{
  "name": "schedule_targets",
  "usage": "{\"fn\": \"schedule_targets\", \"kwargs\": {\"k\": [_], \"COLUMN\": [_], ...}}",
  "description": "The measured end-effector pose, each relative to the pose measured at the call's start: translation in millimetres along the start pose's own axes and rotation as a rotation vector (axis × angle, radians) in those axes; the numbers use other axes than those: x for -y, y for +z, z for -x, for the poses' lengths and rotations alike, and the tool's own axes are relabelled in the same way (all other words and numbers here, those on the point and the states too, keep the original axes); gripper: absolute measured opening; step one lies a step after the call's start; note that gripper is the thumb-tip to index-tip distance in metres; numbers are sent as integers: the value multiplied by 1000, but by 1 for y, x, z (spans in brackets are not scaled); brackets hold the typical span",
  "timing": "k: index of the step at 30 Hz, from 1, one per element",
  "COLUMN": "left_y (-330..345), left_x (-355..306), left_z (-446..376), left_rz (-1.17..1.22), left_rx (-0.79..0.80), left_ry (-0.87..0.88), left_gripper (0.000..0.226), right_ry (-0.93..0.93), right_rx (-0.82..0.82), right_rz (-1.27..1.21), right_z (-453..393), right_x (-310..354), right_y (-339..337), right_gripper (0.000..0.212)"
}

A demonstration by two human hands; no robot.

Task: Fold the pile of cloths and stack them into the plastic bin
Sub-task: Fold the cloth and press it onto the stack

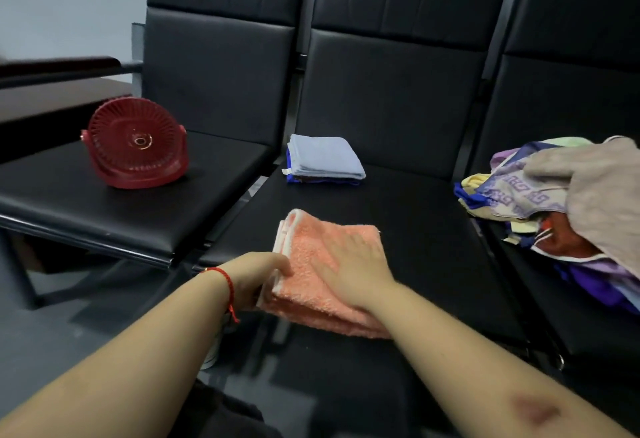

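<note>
Both hands work one folded peach towel [322, 274]: right hand [356, 264] flat on top, left hand [258, 280] pinching its edge.

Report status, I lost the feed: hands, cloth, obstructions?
Left hand pinching peach cloth edge. Right hand flat on top. Bin tipped over.

Black padded bench seats [398, 108], pale wall [69, 4]

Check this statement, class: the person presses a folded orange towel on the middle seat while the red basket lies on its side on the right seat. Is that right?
One detail is wrong. The head view shows the red basket tipped on the left seat; the right seat holds the unfolded cloth pile. Both hands do press the folded orange towel on the middle seat.
</note>
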State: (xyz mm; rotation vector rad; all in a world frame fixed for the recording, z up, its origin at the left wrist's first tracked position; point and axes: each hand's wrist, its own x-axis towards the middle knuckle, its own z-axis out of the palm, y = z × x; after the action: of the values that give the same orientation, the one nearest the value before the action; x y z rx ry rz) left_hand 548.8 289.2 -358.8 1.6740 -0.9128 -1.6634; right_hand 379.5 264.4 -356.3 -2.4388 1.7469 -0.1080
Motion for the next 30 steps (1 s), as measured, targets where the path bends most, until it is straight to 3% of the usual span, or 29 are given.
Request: {"fn": "schedule_targets", "kwargs": {"k": [5, 7, 9, 10, 13, 17, 22, 24, 30], "left_y": [2, 4, 3, 2, 3, 9, 13, 17, 21], "left_x": [0, 0, -1, -2, -7, -9, -11, -12, -41], "left_z": [-6, -8, -10, -12, -11, -5, -2, -6, -43], "left_rz": [-50, -136, -196, -211, -296, -353, -419, -406, -516], "left_rx": [-62, -128, -174, -199, -291, -403, -285, -271, -311], "left_ry": [35, 62, 75, 84, 146, 261, 480, 512, 480], "left_gripper": [46, 44, 45, 47, 51, 58, 58, 50, 35], "right_ry": [4, 48, 222, 335, 533, 523, 583, 567, 284], "right_rx": [110, -26, -237, -264, -19, 129, 24, -34, -94], "right_rz": [-41, -213, -377, -416, -298, -323, -931, -1056, -892], "right_z": [-5, -2, 6, 11, 24, 29, 22, 15, -27], "right_x": [-1, -9, -24, -34, -50, -44, -32, -35, -57], "right_y": [-4, -14, -18, -20, -26, -30, -30, -30, -41], "right_gripper": [65, 65, 62, 61, 64, 66, 53, 49, 56]}}
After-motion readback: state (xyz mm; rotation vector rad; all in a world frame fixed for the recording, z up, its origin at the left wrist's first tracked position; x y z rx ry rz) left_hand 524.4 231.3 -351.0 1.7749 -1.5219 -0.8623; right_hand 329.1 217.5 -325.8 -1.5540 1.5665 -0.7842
